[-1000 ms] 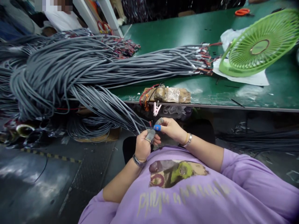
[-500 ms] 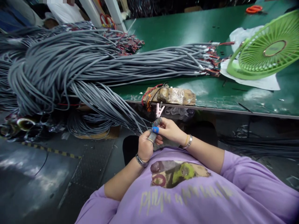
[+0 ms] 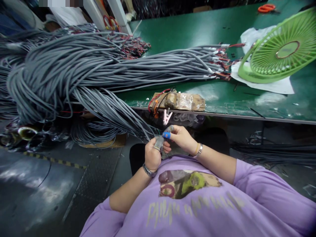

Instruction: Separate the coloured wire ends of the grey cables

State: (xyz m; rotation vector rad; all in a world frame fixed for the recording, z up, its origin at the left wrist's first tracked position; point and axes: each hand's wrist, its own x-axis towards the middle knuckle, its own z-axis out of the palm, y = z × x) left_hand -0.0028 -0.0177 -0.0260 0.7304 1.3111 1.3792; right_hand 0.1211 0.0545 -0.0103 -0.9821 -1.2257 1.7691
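In front of my shirt my two hands meet at the ends of a hanging bundle of grey cables [image 3: 118, 107]. My left hand [image 3: 152, 156], with a grey cover on its thumb, is closed on the end of a grey cable. Thin wires [image 3: 157, 131], some green, stick out just above its fingers. My right hand [image 3: 182, 140] has blue tape on the thumb and a grey cover on the index finger; it pinches at the thin wires, whose tips its fingers partly hide. A pink clothespin [image 3: 167, 117] hangs at the table edge just beyond the hands.
Many grey cables [image 3: 148, 69] with red and black wire ends lie across the green table [image 3: 187, 29]. A green fan [image 3: 283, 49] stands at right on white plastic. Orange-handled scissors [image 3: 266, 8] lie behind it. A wooden block [image 3: 197, 102] with wires sits on the front edge.
My hands have drawn slightly apart at the fingertips, and thin green wires now show between them. The view has shifted a little; the cables on the table lie as before.
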